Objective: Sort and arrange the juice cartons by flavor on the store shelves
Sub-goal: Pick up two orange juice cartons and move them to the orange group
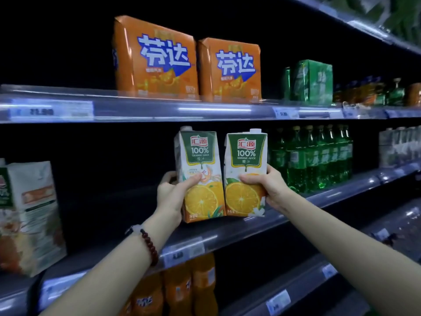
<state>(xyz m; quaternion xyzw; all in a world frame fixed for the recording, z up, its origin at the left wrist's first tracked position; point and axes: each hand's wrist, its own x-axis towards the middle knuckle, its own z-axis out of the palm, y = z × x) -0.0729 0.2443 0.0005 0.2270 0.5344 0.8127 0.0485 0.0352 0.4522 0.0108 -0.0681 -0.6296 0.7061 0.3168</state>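
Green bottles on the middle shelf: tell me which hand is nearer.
Right. The right hand grips a carton just beside the green bottles; the left hand grips the other carton, farther left.

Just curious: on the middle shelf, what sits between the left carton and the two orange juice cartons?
Nothing: the head view shows bare dark shelf between the left carton and both orange juice cartons.

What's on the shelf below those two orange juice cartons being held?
Under the shelf edge beneath the two cartons, left carton and right carton, stand orange soda bottles. Only their upper parts show; the left forearm covers some, and farther right is too dark to tell.
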